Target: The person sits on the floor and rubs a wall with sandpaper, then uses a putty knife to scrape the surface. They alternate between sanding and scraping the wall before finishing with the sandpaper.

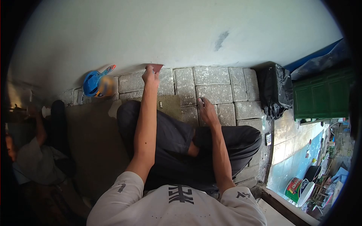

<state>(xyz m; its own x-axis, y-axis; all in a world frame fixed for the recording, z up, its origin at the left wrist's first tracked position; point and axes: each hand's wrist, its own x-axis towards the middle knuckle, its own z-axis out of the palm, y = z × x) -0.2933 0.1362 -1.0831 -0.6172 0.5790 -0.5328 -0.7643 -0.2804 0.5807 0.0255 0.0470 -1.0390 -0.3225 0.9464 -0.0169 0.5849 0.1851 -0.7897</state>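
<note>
- Head view: the left hand (151,76) is clamped on a reddish-brown sheet (156,67), likely sandpaper, which it presses against the foot of the white wall (181,34), seemingly to rub it.
- The right hand (206,109) rests flat and empty on the paving bricks (215,92), apparently bracing the seated body.
- A co-worker's blue cap (91,83) sits further left.

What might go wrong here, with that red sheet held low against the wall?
The left hand grips the red sheet right where the wall meets the bricks, so knuckles might scrape on either. The right hand props on the uneven bricks and might slip. A person in a blue cap is close on the left; dust or an elbow might reach them.
</note>
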